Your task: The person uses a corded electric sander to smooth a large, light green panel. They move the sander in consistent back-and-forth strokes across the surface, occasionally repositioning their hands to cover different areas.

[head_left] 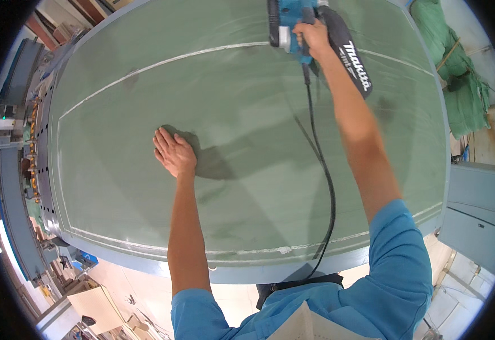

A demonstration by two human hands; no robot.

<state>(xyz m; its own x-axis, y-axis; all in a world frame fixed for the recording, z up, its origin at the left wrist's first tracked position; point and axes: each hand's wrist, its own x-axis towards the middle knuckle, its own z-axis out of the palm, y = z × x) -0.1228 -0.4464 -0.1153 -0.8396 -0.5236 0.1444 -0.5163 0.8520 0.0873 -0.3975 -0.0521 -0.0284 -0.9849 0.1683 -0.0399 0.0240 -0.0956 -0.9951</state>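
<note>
A large flat green panel (247,198) with pale lines near its borders lies before me. At its far side, right of the middle, my right hand (314,39) is wrapped round the handle of a blue electric sander (291,10), which rests on the panel. The sander's black dust bag (346,54) extends to the right of my wrist, and its upper end is cut off by the picture's edge. My left hand (175,153) is open, palm down on or just over the panel left of centre, its fingers stretched out and holding nothing.
A black power cord (331,192) runs from the sander across the panel to its near edge by my waist. Grey machinery (18,187) with a row of yellow parts stands at the left. Green sacks (457,85) and a grey cabinet (479,198) are at the right.
</note>
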